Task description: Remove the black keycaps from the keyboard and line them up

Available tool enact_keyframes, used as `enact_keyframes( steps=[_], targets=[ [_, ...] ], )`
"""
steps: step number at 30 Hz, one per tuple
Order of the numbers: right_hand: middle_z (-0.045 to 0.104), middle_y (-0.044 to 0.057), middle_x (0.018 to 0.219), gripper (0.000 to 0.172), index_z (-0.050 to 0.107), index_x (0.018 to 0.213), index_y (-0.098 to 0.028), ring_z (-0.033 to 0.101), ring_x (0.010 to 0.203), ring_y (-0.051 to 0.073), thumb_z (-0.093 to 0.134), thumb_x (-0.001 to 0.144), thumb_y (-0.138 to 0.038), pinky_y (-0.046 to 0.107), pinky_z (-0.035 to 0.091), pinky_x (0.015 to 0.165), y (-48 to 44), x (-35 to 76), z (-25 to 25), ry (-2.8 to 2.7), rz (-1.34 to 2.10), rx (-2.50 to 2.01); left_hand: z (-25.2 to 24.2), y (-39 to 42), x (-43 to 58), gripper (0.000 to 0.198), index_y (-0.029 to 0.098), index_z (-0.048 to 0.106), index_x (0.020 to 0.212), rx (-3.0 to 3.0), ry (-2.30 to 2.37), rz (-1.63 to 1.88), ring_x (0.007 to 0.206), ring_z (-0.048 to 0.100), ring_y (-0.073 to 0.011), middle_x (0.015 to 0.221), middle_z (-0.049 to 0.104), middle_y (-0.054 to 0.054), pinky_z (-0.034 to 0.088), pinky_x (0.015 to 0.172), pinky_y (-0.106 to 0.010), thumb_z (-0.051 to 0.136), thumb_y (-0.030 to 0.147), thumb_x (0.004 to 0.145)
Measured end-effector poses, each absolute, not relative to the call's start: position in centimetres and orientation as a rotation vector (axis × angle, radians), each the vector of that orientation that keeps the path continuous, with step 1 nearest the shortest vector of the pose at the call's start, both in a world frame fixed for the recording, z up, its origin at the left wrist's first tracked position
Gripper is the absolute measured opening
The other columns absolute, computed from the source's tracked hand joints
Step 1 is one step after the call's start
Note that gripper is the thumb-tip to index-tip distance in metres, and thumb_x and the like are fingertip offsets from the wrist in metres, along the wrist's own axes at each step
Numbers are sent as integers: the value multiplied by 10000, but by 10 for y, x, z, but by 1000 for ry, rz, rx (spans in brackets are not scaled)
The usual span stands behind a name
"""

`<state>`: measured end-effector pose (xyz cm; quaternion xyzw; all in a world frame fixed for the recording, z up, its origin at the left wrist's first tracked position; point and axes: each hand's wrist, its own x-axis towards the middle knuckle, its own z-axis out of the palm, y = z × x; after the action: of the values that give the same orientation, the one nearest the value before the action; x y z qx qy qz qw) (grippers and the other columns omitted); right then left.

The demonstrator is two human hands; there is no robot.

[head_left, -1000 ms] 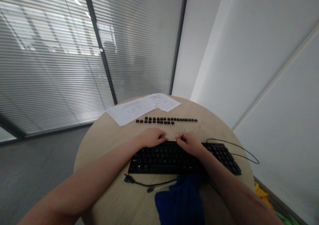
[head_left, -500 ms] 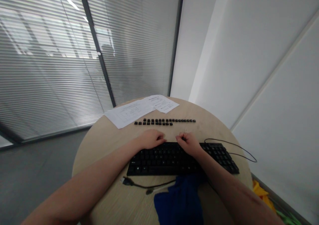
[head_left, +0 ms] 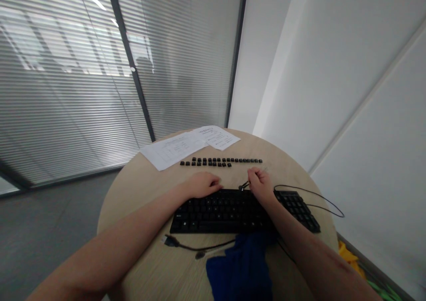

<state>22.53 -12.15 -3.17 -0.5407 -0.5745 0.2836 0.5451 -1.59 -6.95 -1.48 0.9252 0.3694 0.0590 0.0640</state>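
Note:
A black keyboard [head_left: 213, 212] lies across the near half of the round table. My left hand [head_left: 203, 184] rests at its far left edge, fingers curled over the rim and holding it. My right hand [head_left: 260, 183] is closed on a thin keycap puller [head_left: 246, 184], just above the keyboard's far edge. At the puller's lower end there is a small black keycap [head_left: 241, 188]. Beyond the hands, loose black keycaps [head_left: 214, 162] stand in two rows.
Printed paper sheets [head_left: 173, 150] lie at the table's far left. A blue cloth [head_left: 239, 270] sits at the near edge, beside a USB plug and cable [head_left: 171, 241] and a brush-like tool [head_left: 200, 255]. A black cable [head_left: 328, 199] loops off the right side.
My right hand has lifted slightly away from the keyboard and to the right, with the puller and keycap now showing. My left hand stays where it was.

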Motion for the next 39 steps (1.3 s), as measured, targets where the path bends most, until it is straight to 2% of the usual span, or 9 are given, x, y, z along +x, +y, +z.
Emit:
enact_keyframes(
  steps=[3,7,12,19,26,39],
  targets=[
    [380,-45,465,387,447,594,-221,373,434,107,508,874,-481,238,315,454,-126,223,-30,-1511,634,-1237,-9,-74,-15,394,190,674,794,2822,1116,182,723,607,-202,791,692,-67,400,668,-300,461,486,945],
    [407,-43,463,379,465,583,-213,390,446,105,534,872,-449,239,317,465,-130,221,-28,-1601,546,-1203,8,-88,-9,233,192,674,874,2876,1089,296,783,624,-205,842,689,-51,418,683,-294,550,385,910],
    [455,-43,443,363,515,627,-213,420,404,109,544,888,-464,236,320,428,-131,219,-28,-1606,621,-1173,20,-108,2,147,219,673,978,2861,967,451,857,637,-203,898,690,-29,459,772,-313,591,319,910],
    [551,-28,475,359,547,687,-210,512,415,116,564,898,-500,224,403,442,-133,216,-29,-1637,809,-1043,12,-114,8,144,220,668,1013,2829,875,552,931,631,-208,956,687,-35,480,836,-329,629,293,895],
    [587,-18,501,387,560,708,-203,556,439,118,546,907,-535,219,446,454,-132,217,-32,-1651,869,-1014,12,-113,10,112,219,679,974,2811,893,517,889,636,-209,904,686,-31,483,802,-323,637,253,876],
    [578,-15,506,379,577,672,-205,551,449,119,471,963,-423,217,409,465,-131,219,-34,-1813,693,-1119,4,-106,8,151,212,682,955,2718,860,465,831,635,-191,880,699,-17,463,766,-295,641,204,809]
  ],
)
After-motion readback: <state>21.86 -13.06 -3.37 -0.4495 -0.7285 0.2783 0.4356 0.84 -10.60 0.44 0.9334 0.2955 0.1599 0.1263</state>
